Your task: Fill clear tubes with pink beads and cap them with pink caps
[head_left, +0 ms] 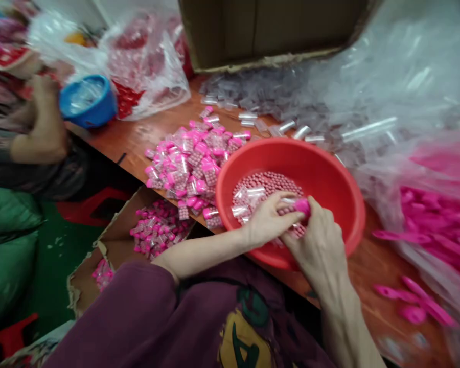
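A red plastic basin (329, 168) stands on the wooden table and holds small pink beads (270, 182) and a few clear tubes (249, 197). Both my hands meet over its near rim. My left hand (270, 220) pinches a clear tube of beads. My right hand (318, 240) is closed round a pink cap (302, 205) at that tube's end. Left of the basin lies a heap of filled, pink-capped tubes (191, 163).
A cardboard box (115, 245) below the table edge holds more filled tubes. Empty clear tubes (276, 107) lie behind the basin, pink plastic parts (437, 225) in bags at the right. A large carton (260, 30) stands at the back. Another person's arm (46, 128) and a blue bowl (88, 99) are at left.
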Demonstrator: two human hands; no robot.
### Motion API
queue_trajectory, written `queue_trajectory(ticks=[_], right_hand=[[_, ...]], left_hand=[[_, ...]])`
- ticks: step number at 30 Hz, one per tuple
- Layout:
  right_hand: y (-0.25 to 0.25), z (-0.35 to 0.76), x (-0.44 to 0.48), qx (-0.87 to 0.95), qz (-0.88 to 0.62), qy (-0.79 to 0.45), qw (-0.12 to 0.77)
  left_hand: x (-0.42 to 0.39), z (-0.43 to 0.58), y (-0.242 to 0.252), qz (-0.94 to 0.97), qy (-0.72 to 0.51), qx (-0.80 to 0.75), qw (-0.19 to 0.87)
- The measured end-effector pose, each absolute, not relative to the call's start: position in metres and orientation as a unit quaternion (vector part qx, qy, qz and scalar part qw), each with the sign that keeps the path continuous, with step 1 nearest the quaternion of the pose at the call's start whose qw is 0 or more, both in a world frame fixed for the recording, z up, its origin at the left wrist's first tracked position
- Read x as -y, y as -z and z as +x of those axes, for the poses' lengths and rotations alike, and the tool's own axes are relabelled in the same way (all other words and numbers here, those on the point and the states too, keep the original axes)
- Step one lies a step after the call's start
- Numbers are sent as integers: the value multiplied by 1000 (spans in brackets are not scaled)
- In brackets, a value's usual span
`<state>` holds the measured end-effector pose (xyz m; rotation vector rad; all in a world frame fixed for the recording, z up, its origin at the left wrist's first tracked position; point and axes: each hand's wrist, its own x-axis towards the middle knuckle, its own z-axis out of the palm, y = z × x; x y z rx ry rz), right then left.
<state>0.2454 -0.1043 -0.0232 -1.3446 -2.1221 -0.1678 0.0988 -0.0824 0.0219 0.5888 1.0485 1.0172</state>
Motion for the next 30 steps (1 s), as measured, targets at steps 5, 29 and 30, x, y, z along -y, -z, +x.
queue_trajectory(ticks=[5, 29, 30], right_hand=[[26, 244, 91, 825, -472, 84, 300], [21, 240, 103, 804, -537, 35, 254], [21, 240, 103, 805, -534, 32, 256]], left_hand=[[80, 94, -21, 225, -461, -453, 729], [92, 92, -9, 281, -431, -445, 733], [92, 91, -9, 277, -431, -446, 734]])
